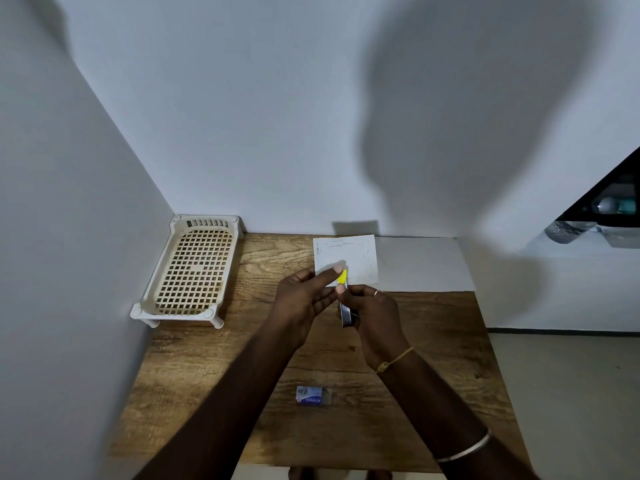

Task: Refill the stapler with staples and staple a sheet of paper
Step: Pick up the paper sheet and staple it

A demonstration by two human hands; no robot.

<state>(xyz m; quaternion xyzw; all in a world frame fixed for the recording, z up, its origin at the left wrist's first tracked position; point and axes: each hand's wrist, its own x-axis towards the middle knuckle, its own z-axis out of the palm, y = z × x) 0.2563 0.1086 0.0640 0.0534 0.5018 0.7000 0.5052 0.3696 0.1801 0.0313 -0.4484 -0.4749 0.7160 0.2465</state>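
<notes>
A wood-grain worktop (194, 375) is sitting in the corner where a pale left wall (52, 237) and a pale back wall (242, 116) are meeting. A large soft shadow (467, 133) is falling across the back wall above the worktop's far right corner. Beyond the worktop's right edge a light floor (571, 393) is showing, and a dark opening (620, 188) is cutting into the wall there.

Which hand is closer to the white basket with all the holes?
Left. The left hand is just right of the basket, with bare table between them. The right hand is farther right, on the far side of the stapler it holds.
</notes>
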